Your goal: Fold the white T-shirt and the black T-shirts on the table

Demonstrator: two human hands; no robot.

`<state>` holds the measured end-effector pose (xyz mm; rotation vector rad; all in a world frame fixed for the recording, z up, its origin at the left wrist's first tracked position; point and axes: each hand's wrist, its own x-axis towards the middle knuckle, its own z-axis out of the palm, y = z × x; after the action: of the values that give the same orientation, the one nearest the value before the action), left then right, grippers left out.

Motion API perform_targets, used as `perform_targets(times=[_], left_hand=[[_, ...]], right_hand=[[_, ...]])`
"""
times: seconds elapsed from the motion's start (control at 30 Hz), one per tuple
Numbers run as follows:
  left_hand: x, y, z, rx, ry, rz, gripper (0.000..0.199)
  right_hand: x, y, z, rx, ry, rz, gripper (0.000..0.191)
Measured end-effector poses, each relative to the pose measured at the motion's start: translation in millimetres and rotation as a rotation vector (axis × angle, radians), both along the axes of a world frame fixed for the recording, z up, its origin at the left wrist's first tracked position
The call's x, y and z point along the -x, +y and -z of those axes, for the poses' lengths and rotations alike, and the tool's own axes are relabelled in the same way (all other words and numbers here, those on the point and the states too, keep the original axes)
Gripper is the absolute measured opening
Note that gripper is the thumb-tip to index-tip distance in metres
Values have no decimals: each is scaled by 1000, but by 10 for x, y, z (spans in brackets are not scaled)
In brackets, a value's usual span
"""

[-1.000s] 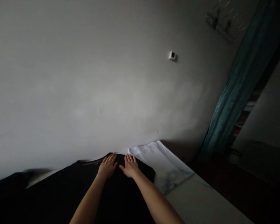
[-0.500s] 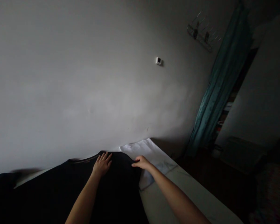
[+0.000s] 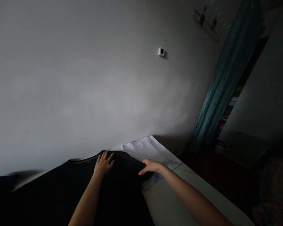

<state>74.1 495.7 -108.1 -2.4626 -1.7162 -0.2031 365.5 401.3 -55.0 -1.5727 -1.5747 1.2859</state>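
A black shirt (image 3: pixel 68 191) lies spread out, its neckline toward the wall. My left hand (image 3: pixel 103 164) rests flat on it beside the collar, fingers spread. At the shirt's right shoulder, my right hand (image 3: pixel 149 166) grips the sleeve, thumb on top; the other fingers are partly hidden. The fabric stretches between the two hands. Beneath the shirt is a pale marbled tabletop (image 3: pixel 165 201), and a white cloth or sheet (image 3: pixel 141 143) lies at its back corner.
A grey wall (image 3: pixel 61 78) runs along the table's back edge, with a small white device (image 3: pixel 161 52) on it. Up right hangs a wire rack (image 3: pixel 206 23). Beyond the table's right edge are a teal curtain (image 3: pixel 214 91) and a dark floor.
My right hand has moved to the right, drawing the sleeve outward over the white cloth or sheet. My left hand stays by the collar. The view has tipped slightly downward.
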Motion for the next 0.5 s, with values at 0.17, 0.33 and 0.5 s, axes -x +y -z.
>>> perform_targets(times=[0.17,0.33,0.5], left_hand=[[-5,1,2,1,-13,1,54],[4,9,24,-4,-23,12,55],[19,51,89,-9,-33,18,57]], right_hand=[[-194,-6,-36,0,93,203,26],[-214,99,116,-136,-24,504,20],[-297,48,311,-263,-293,561,32]])
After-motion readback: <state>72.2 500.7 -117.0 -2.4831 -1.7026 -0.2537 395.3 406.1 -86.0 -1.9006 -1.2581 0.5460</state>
